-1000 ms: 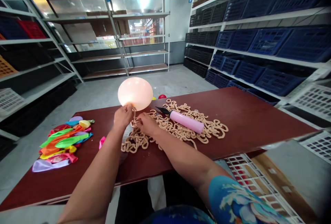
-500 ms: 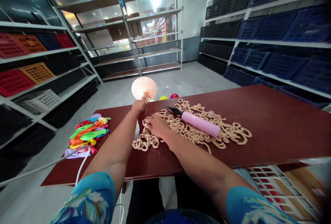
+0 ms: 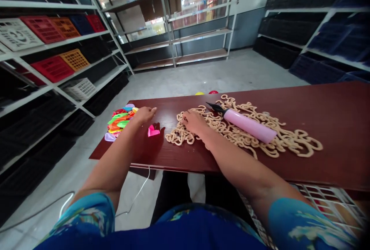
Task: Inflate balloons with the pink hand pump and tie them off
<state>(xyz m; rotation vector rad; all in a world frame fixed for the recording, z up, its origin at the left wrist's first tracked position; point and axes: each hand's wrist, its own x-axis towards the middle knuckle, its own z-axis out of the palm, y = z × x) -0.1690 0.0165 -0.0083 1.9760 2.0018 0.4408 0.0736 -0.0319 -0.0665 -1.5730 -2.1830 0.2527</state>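
Observation:
My left hand (image 3: 144, 114) hovers open over the dark red table (image 3: 332, 134), fingers stretched, right beside a pile of flat coloured balloons (image 3: 120, 121). A single pink flat balloon (image 3: 153, 131) lies just right of that hand. My right hand (image 3: 195, 121) rests palm down, fingers spread, on a tangled heap of beige looped cord (image 3: 245, 130). A pink hand pump (image 3: 247, 125) with a black nozzle lies across the heap. No inflated balloon is in view on the table.
Shelving with red, orange and white crates (image 3: 54, 46) runs along the left; dark blue crates (image 3: 326, 38) fill shelves on the right. A yellow ball (image 3: 199, 93) and a red ball (image 3: 214, 92) peek over the table's far edge. A white cable (image 3: 138, 192) hangs under the table. A white crate (image 3: 326, 203) stands below right.
The left hand let go of the inflated peach balloon, which is gone from view, and moved left toward the flat balloons. The right hand stayed on the cord. The camera tilted down and left.

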